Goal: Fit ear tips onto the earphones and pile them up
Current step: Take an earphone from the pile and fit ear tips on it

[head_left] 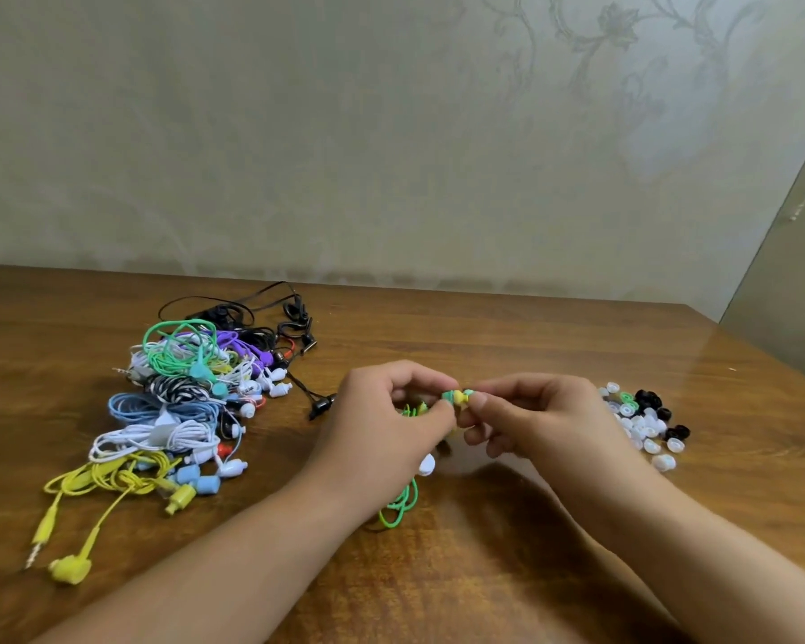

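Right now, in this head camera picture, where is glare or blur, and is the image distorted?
Head view: glare lies on the wooden table at the far right; the small earbud pinched between the left hand and the right hand is soft; the table's far edge bows, a wide-angle effect; the earphone pile looks fairly sharp.

Two hands [386,411], one table [507,346]

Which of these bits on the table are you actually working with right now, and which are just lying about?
In use:
- left hand and right hand, both pinching the green-and-yellow earbud
- its green cable
- loose ear tips
- earphone pile

Lying about:
- wooden table
- patterned wall
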